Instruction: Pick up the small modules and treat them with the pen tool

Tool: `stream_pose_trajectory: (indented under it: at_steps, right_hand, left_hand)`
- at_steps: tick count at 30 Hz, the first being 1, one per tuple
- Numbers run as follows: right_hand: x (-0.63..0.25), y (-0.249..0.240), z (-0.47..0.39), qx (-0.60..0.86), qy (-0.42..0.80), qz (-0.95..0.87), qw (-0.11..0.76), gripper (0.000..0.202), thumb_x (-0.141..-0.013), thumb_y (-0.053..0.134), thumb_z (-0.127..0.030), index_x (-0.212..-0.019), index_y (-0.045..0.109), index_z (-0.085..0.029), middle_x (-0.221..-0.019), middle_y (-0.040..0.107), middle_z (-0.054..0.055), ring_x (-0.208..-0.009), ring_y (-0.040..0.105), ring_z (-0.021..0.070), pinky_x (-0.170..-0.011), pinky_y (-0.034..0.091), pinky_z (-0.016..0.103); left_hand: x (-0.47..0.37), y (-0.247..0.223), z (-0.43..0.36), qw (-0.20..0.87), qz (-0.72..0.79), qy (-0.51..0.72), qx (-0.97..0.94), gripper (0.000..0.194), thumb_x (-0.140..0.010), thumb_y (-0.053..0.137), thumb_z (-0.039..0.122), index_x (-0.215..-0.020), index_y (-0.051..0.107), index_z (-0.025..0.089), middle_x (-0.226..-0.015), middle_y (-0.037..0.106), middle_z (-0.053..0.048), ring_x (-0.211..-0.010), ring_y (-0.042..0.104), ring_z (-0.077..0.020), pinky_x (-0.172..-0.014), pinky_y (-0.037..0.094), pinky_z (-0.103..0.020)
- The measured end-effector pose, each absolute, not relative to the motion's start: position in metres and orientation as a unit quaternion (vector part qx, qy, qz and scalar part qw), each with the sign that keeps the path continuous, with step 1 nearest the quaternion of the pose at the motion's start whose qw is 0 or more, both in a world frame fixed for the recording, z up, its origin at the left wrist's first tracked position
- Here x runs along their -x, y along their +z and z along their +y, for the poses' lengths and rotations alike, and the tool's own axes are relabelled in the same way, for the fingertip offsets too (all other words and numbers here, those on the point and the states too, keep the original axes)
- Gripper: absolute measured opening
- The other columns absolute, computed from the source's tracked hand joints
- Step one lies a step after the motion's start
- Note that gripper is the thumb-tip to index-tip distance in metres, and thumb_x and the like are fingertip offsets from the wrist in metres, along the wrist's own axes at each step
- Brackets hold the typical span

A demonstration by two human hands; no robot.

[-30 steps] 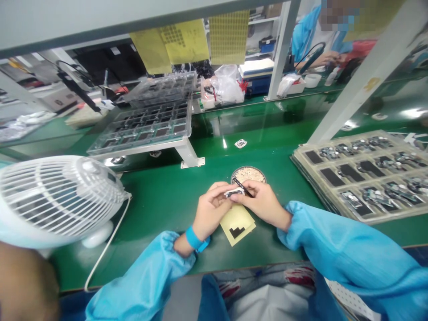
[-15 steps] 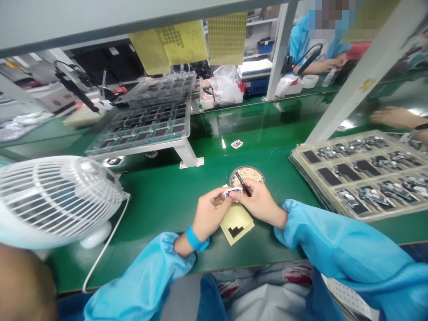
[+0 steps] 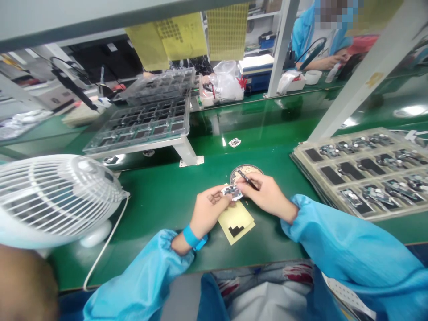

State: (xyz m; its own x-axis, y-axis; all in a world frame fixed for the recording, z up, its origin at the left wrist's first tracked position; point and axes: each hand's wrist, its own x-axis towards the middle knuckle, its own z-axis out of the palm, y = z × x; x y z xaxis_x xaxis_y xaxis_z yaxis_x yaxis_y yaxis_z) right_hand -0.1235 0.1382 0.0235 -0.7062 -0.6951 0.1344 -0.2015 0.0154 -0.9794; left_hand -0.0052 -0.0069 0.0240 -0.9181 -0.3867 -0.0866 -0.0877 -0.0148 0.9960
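Observation:
My left hand (image 3: 211,206) grips a small white-framed electronic part (image 3: 232,192) between thumb and fingers, its dark, detailed face turned up. My right hand (image 3: 262,189) is closed on slim black tweezers (image 3: 246,179) with light markings, which slant up to the left across the hand. The right fingertips are at the part's upper right edge; whether they press on it is hard to tell. Under the hands lies a yellow sheet (image 3: 230,216) with a black stepped patch (image 3: 236,231). Just behind them stands a round dish (image 3: 236,173) of small pale bits, partly covered by the right hand.
A white fan (image 3: 60,200) stands at left, its cord (image 3: 107,245) running to the front edge. Stacked trays (image 3: 351,176) of parts lie at right. Another small part (image 3: 234,142) rests farther back. Clear trays (image 3: 143,120) sit on a raised shelf. A co-worker (image 3: 321,49) sits opposite.
The part has tilted so its face shows more. My right hand has shifted slightly right and up, its thumb off the part's face, and the tweezers lie flatter.

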Motion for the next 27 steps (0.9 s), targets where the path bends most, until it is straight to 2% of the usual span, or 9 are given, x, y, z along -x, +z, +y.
stream_pose_trajectory:
  at_steps: [2, 4, 9, 14, 20, 24, 27]
  right_hand:
    - [0.126, 0.025, 0.140, 0.321, -0.644, 0.675, 0.165, 0.024, -0.090, 0.063, -0.043, -0.093, 0.071, -0.020, -0.098, 0.071, 0.005, -0.093, 0.065, 0.0206, -0.083, 0.051, 0.033]
    - [0.128, 0.026, 0.141, 0.336, -0.643, 0.673, 0.140, 0.021, -0.090, 0.064, -0.040, -0.091, 0.071, -0.020, -0.099, 0.071, 0.005, -0.096, 0.065, 0.0212, -0.086, 0.051, 0.034]
    - [0.128, 0.024, 0.143, 0.469, -0.567, 0.672, 0.079, 0.012, -0.084, 0.074, -0.030, -0.084, 0.073, -0.019, -0.080, 0.069, 0.004, -0.078, 0.063, 0.0181, -0.074, 0.052, 0.032]
    - [0.129, 0.017, 0.144, 0.532, -0.540, 0.652, 0.022, 0.005, -0.085, 0.072, -0.022, -0.088, 0.071, -0.018, -0.083, 0.066, 0.005, -0.078, 0.061, 0.0167, -0.071, 0.050, 0.031]
    - [0.130, 0.013, 0.145, 0.551, -0.515, 0.656, 0.012, 0.016, -0.088, 0.069, -0.020, -0.103, 0.072, -0.021, -0.091, 0.066, 0.006, -0.085, 0.062, 0.0181, -0.075, 0.051, 0.033]
    - [0.128, 0.013, 0.144, 0.551, -0.508, 0.662, 0.034, 0.011, -0.088, 0.068, -0.017, -0.098, 0.073, -0.020, -0.091, 0.065, 0.005, -0.085, 0.062, 0.0173, -0.076, 0.051, 0.032]
    - [0.129, 0.016, 0.142, 0.528, -0.527, 0.663, 0.063, 0.003, -0.085, 0.073, -0.020, -0.087, 0.072, -0.019, -0.085, 0.065, 0.003, -0.081, 0.062, 0.0162, -0.074, 0.050, 0.030]
  left_hand:
    - [0.004, 0.022, -0.006, 0.113, -0.713, -0.671, -0.169, 0.032, -0.080, 0.072, 0.029, -0.106, 0.074, 0.012, -0.086, 0.077, -0.009, -0.071, 0.070, -0.0191, -0.064, 0.056, -0.028]
    - [0.003, 0.021, -0.005, 0.136, -0.763, -0.612, -0.157, 0.028, -0.080, 0.070, 0.025, -0.105, 0.075, 0.013, -0.090, 0.077, -0.009, -0.074, 0.069, -0.0189, -0.069, 0.055, -0.029]
    - [0.001, 0.021, -0.005, 0.183, -0.859, -0.464, -0.119, 0.025, -0.082, 0.065, 0.019, -0.104, 0.076, 0.019, -0.093, 0.076, -0.004, -0.074, 0.064, -0.0159, -0.068, 0.049, -0.026]
    - [0.001, 0.018, -0.008, 0.192, -0.874, -0.433, -0.109, 0.023, -0.084, 0.063, 0.019, -0.103, 0.076, 0.021, -0.094, 0.076, -0.003, -0.078, 0.064, -0.0161, -0.072, 0.049, -0.027]
    - [0.001, 0.013, -0.011, 0.192, -0.887, -0.410, -0.086, 0.023, -0.086, 0.062, 0.018, -0.105, 0.074, 0.022, -0.091, 0.074, -0.002, -0.080, 0.064, -0.0164, -0.076, 0.049, -0.028]
    - [0.001, 0.015, -0.011, 0.177, -0.896, -0.398, -0.086, 0.025, -0.085, 0.062, 0.017, -0.106, 0.075, 0.023, -0.095, 0.074, -0.003, -0.087, 0.066, -0.0183, -0.082, 0.049, -0.030]
    - [0.002, 0.017, -0.011, 0.168, -0.886, -0.421, -0.100, 0.024, -0.085, 0.062, 0.019, -0.104, 0.076, 0.022, -0.099, 0.075, -0.004, -0.091, 0.067, -0.0196, -0.085, 0.050, -0.031]
